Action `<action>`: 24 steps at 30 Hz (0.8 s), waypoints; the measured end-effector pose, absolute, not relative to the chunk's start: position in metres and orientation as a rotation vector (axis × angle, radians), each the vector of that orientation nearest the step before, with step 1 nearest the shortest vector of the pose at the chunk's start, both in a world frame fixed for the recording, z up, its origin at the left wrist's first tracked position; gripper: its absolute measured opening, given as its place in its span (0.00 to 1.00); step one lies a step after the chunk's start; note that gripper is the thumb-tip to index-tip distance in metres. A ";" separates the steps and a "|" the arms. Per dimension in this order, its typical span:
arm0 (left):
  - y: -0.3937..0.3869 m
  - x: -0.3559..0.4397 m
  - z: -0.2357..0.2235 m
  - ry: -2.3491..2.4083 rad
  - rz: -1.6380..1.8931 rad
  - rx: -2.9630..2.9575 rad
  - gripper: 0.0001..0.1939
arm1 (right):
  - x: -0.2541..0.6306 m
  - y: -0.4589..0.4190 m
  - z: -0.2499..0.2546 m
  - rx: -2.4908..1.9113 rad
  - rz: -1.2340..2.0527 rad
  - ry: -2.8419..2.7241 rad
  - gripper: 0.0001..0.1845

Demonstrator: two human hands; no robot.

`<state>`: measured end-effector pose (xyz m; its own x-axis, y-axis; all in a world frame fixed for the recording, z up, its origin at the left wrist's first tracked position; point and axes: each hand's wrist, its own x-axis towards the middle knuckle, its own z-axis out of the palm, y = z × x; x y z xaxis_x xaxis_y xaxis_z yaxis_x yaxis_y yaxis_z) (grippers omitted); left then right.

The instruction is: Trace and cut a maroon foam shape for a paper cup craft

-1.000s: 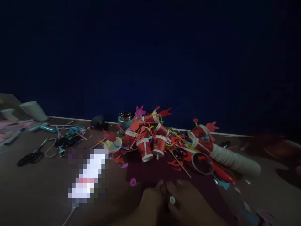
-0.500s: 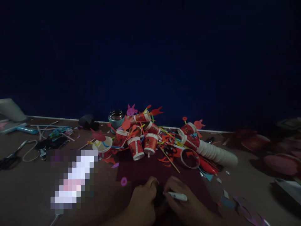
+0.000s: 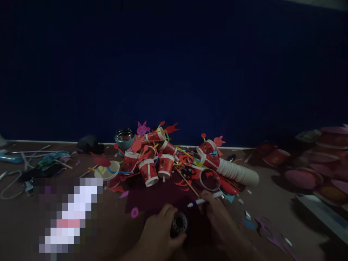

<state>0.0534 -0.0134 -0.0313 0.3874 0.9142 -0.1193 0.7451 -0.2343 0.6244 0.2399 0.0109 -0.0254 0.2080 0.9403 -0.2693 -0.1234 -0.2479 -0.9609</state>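
Observation:
In the lower middle, my left hand point(image 3: 160, 230) is closed around a small dark round object point(image 3: 179, 222) with a ring of marks on its face; its exact kind is unclear. My right hand point(image 3: 214, 208) grips a white marker point(image 3: 199, 202), its tip pointing left, apart from the dark object. Both hands are over a dark maroon sheet point(image 3: 138, 199) on the table. Beyond the sheet lies a heap of red patterned paper cups point(image 3: 149, 173) with straws and red paper cutouts attached. A small pink disc point(image 3: 134, 212) sits left of my left hand.
A tipped stack of paper cups point(image 3: 239, 172) and a tape ring point(image 3: 209, 180) lie at right, among paper scraps. A blue-green jar point(image 3: 124, 139) stands at the back. Purple-framed glasses or cutouts point(image 3: 268, 232) lie lower right. A pixelated bright object point(image 3: 73, 214) is at left.
My right hand has moved up and away from my left hand, with the marker in it. The dark round object now shows in my left hand. The view has shifted slightly right.

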 end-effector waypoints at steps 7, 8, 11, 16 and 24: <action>-0.016 0.057 -0.025 1.371 0.489 1.978 0.22 | 0.245 0.010 -0.030 -1.259 1.383 -0.565 0.08; -0.017 0.060 -0.024 1.350 0.483 1.988 0.23 | 0.247 0.010 -0.030 -1.257 1.395 -0.550 0.08; -0.018 0.072 -0.021 1.315 0.381 2.077 0.24 | 0.251 0.011 -0.029 -1.248 1.448 -0.552 0.09; -0.013 0.087 -0.026 1.386 0.284 2.172 0.23 | 0.255 0.011 -0.034 -1.192 1.508 -0.502 0.07; -0.011 0.086 -0.036 1.403 0.303 2.102 0.24 | 0.255 0.012 -0.032 -1.188 1.461 -0.468 0.07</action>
<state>0.0858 -0.0114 -0.0364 0.4190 0.8987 -0.1296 0.7647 -0.2723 0.5840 0.2547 0.0118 -0.0325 0.1493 0.9033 -0.4021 -0.5011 -0.2815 -0.8183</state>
